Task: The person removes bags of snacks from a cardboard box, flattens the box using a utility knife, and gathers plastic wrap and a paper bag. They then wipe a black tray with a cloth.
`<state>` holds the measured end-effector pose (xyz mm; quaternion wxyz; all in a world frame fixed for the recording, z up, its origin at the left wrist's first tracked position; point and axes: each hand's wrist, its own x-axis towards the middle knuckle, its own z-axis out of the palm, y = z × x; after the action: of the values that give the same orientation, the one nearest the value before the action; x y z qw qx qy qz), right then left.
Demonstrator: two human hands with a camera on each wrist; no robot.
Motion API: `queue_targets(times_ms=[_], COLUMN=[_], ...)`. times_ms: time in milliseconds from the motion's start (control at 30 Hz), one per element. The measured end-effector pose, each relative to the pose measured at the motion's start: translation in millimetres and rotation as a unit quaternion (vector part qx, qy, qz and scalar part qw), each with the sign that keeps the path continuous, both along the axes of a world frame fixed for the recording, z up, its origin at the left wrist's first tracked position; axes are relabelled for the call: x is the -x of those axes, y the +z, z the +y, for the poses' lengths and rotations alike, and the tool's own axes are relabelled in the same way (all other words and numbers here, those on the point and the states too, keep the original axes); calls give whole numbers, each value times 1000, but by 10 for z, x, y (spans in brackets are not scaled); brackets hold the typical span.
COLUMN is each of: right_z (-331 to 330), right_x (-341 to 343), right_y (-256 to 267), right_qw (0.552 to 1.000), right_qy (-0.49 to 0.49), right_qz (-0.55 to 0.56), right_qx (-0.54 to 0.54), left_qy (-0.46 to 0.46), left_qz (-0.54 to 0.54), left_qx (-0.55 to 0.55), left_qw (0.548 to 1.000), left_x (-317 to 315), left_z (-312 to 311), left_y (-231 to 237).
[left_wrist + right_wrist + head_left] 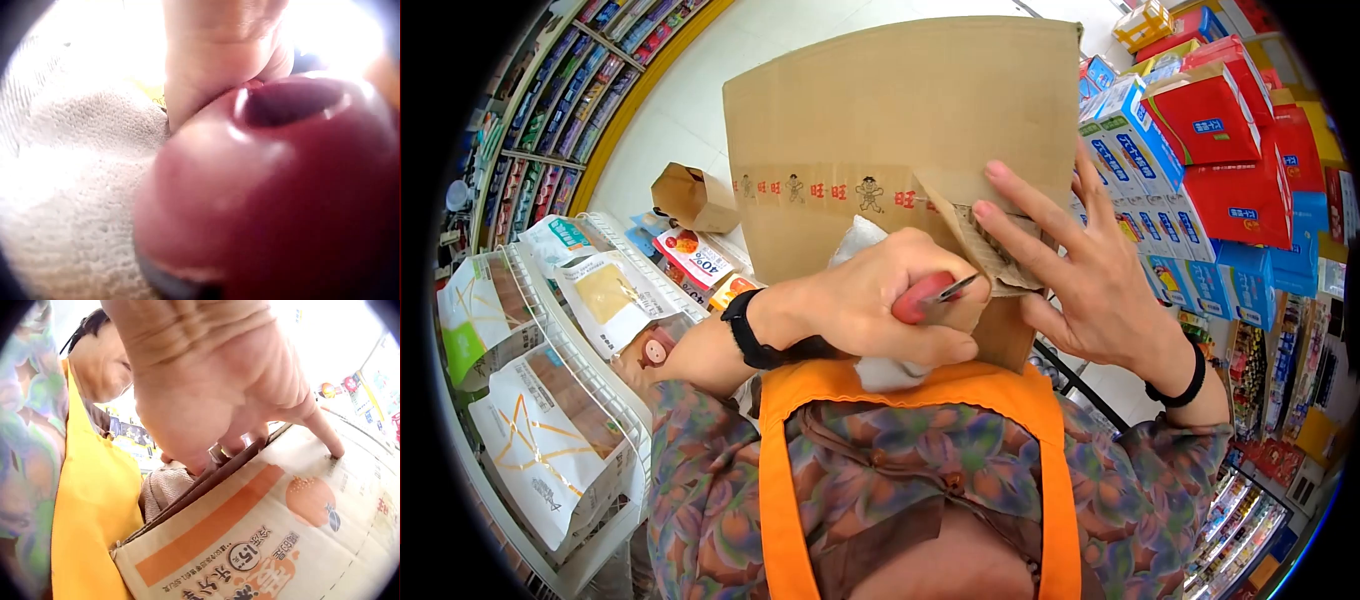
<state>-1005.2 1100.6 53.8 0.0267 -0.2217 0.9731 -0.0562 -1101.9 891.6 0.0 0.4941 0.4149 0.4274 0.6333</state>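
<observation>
A large cardboard box [900,110] stands before me, with printed tape [820,188] across its top. My left hand [890,290] grips a red-handled tool [922,298] with a narrow metal part sticking out; its exact kind does not show. White textured cloth [892,374] shows under that hand, and its weave fills the side of the left wrist view. My right hand [1100,270] spreads its fingers over the near right corner of the box, beside a raised flap [968,235]. One finger touches the printed side [275,531] in the right wrist view.
At left, a white wire rack [625,395] holds several snack bags. An open brown carton [695,198] lies beyond it. Stacked blue and white boxes [1135,140] and red packages [1235,200] crowd the right. An orange apron [910,385] is close behind the box.
</observation>
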Motion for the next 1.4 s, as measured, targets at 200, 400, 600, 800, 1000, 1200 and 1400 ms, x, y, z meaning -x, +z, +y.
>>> queue_targets(times_ms=[200,400,600,800,1000,1200,1400], right_z=[119,188,304,340,589,640,610], right_x=[227,1189,1384,1268,1113,1006,1009], right_y=[555,400,-134,-174,-317,-293,-289], right_qw=[995,956,973,980,975,972,972], right_qy=[-60,-82,-155,-106,-140,-141,-116], right_qz=[16,74,-31,40,53,97,137], right_qx=[-73,-270,-169,-163,-165,-158,-155], left_qy=[-38,-2,110,283,272,261,148], left_qz=[-24,45,145,434,550,402,164], left_qx=[-9,-6,-5,-63,-72,-13,212], left_qw=[999,999,983,853,786,878,952], left_x=[-100,-180,-171,-131,-151,-109,189], left_z=[184,254,116,72,-54,-185,-122], left_y=[-81,-5,-49,-279,-224,-115,-264])
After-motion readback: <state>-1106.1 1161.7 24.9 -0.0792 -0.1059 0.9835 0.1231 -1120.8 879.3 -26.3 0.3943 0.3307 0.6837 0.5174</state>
